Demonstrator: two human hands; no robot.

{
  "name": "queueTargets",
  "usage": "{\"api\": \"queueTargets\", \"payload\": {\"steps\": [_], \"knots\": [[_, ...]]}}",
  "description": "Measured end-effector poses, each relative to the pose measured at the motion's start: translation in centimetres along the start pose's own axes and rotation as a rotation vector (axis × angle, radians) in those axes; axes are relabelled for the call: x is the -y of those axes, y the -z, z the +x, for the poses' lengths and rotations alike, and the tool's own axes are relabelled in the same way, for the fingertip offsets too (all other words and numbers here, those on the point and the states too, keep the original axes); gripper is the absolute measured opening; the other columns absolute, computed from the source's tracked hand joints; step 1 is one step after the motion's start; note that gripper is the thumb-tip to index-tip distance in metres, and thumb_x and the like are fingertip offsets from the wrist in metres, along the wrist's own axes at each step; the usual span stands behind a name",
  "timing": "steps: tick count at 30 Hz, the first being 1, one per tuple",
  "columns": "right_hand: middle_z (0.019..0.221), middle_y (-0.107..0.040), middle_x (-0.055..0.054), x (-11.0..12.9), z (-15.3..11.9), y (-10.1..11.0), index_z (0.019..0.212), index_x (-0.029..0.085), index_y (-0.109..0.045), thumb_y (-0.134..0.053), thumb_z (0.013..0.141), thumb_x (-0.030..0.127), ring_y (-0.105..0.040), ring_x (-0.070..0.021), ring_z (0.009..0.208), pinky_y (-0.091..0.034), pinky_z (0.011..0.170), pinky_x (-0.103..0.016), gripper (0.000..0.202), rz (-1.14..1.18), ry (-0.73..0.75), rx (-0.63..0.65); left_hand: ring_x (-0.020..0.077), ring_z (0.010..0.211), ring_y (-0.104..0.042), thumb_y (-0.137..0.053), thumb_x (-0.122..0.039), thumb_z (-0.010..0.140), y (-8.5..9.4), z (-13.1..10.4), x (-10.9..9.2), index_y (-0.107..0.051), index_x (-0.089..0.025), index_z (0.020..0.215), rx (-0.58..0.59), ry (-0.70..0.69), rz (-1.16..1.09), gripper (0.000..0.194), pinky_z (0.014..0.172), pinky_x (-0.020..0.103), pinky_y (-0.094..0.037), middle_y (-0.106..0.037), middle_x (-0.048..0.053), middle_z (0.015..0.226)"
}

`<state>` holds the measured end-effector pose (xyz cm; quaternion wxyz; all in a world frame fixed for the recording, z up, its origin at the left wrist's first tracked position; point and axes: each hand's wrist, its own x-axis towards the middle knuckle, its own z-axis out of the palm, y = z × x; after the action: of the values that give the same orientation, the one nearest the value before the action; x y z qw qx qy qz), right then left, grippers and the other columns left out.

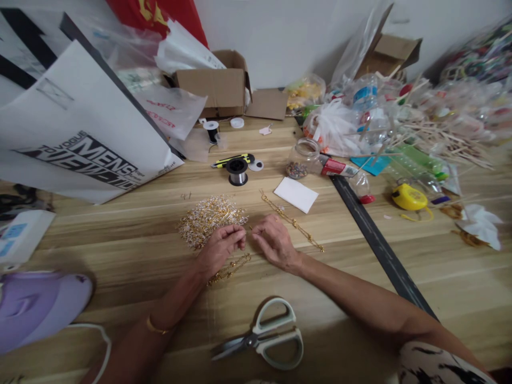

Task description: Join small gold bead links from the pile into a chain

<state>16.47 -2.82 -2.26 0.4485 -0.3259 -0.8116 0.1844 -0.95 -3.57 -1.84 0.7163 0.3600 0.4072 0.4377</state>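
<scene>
My left hand (222,246) is closed in a pinch beside a pile of clear and gold beaded pieces (208,216). Facing it across a small gap, my right hand (275,241) pinches with thumb and forefinger. A tiny gold-coloured bit shows at the right fingertips, too small to name; what the left fingers hold is hidden. Under the left wrist lies a gold chain (234,266), partly covered by the hand. Another gold chain with small knot-like beads (294,221) is stretched out beyond my right hand. Scissors (262,335) with pale handles rest near the front, blades pointing left.
A wire spool (238,172), a yellow-black cutter (224,160) and a bead jar (300,160) stand behind the hands. A white card (296,194) lies nearby. At left are a large paper bag (80,128) and a purple iron (44,306); at right, a tape measure (408,197).
</scene>
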Motion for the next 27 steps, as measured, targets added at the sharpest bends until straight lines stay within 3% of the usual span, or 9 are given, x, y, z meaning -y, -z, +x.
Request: {"api": "queueTargets", "payload": {"steps": [27], "knots": [[0.077,-0.056,-0.004,-0.02,0.04,-0.03,0.085,0.019,-0.050,-0.047,0.086,0.017,-0.048,-0.0172,0.075,-0.037,0.074,-0.035,0.005,-0.020,0.006,0.016,0.0093,0.057,-0.051,-0.074,-0.025,0.066,-0.10,0.04,-0.19,-0.064,-0.011,0.069,0.006,-0.006,-0.013,0.018,0.057,0.022,-0.040,-0.057,0.000,0.059]]}}
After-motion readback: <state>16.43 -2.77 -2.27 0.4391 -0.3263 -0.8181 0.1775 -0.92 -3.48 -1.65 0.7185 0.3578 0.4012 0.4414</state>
